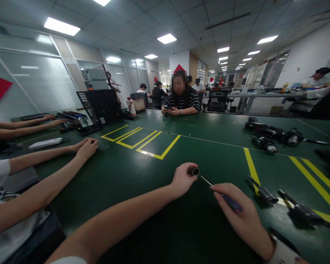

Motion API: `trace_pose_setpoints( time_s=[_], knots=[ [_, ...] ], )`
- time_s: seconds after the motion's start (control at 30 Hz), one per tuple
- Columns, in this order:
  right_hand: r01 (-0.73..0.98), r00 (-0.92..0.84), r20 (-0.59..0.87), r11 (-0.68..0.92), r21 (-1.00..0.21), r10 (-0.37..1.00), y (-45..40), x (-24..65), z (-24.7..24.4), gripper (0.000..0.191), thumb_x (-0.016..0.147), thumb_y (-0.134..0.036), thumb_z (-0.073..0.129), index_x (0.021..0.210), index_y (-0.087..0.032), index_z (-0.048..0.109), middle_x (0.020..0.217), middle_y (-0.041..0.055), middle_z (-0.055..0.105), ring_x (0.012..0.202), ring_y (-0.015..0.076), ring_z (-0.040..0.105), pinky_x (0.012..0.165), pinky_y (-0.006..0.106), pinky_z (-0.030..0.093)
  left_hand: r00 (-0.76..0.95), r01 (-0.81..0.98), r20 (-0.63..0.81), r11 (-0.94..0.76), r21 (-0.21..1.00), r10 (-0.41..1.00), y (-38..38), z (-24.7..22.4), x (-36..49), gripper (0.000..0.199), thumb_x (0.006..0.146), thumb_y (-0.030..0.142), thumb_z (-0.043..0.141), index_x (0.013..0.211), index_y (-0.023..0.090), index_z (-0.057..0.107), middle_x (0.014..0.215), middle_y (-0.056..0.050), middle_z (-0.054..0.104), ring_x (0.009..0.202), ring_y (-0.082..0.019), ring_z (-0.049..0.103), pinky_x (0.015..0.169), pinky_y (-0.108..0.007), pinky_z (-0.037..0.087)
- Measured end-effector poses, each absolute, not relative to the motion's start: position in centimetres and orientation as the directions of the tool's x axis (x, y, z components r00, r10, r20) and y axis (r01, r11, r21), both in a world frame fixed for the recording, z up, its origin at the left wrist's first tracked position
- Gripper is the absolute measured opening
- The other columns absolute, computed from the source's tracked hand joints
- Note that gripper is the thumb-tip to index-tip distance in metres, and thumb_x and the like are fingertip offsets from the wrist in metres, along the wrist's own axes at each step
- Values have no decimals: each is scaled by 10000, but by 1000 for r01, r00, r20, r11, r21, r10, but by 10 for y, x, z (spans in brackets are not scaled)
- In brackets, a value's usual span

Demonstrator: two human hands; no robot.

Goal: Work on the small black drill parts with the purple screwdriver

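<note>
My left hand [183, 179] is closed around a small dark cylindrical part [194, 171], whose round metal-rimmed opening faces right and toward me. In my right hand [240, 209] is a screwdriver [231, 202] with a bluish, partly see-through handle. Its thin shaft points up and left, and the tip sits just short of the cylinder's opening, apart from it as far as I can see. To the right of my right hand, a dark cylindrical part with a thin stem [266, 195] lies on the table, and a larger similar part [308, 212] lies beyond it.
Yellow tape [162, 154] marks boxes on the green table [121, 183]. Several dark tool-like assemblies [275, 134] lie at the back right. A black computer case [101, 104] stands at the left. Another person's clasped hands [86, 146] rest nearby; someone sits opposite [191, 97].
</note>
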State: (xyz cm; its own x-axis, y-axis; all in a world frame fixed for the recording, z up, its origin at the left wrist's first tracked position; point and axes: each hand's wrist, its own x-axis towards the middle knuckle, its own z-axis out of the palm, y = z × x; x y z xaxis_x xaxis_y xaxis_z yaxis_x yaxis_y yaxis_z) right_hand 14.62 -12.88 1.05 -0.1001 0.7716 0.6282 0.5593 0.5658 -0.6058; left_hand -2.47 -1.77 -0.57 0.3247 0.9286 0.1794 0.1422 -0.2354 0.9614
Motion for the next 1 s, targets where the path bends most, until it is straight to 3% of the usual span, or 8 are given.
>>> trace_pose_setpoints(
  time_s=[0.17,0.3,0.4,0.6,0.87,1.0],
  knots=[
    [530,14,570,478,-701,821,-127,151,12,158,834,-286,547,934,-225,653,902,65,697,834,228,666,707,349,552,436,390,398,-568,725,807,-4,12,-15,367,657,103,669,1001,230,643,947,-38,588,904,-209,530,831,-355,414],
    [493,123,505,390,-778,854,-125,154,14,185,826,-342,558,906,-214,665,882,69,708,820,237,671,666,339,555,489,446,454,-661,604,745,2,12,-5,222,669,156,687,879,212,646,949,-40,565,909,-219,484,780,-336,382],
    [458,144,479,371,-808,866,-125,155,15,206,836,-369,540,881,-213,667,862,65,708,818,236,668,663,336,554,494,440,469,-676,592,732,7,5,0,131,684,199,696,785,191,612,890,-28,573,884,-206,485,790,-329,363],
    [479,93,450,356,-802,888,-124,154,15,198,852,-354,515,892,-222,657,869,48,693,814,219,659,675,323,543,595,280,389,-635,720,703,13,0,-1,174,715,277,674,757,173,541,743,23,527,687,-130,488,656,-239,382],
    [587,9,536,429,-687,844,-125,147,8,137,847,-275,513,888,-225,634,853,52,671,791,212,645,684,332,530,671,332,453,-785,523,586,8,1,0,136,756,267,634,702,178,547,704,12,548,671,-130,503,691,-247,363],
    [567,45,496,387,-728,867,-124,147,6,154,835,-291,519,872,-216,649,843,56,674,793,219,643,697,344,520,678,312,492,-821,479,545,8,0,-1,150,777,275,612,698,171,536,693,12,535,668,-128,494,700,-256,356]
  ],
)
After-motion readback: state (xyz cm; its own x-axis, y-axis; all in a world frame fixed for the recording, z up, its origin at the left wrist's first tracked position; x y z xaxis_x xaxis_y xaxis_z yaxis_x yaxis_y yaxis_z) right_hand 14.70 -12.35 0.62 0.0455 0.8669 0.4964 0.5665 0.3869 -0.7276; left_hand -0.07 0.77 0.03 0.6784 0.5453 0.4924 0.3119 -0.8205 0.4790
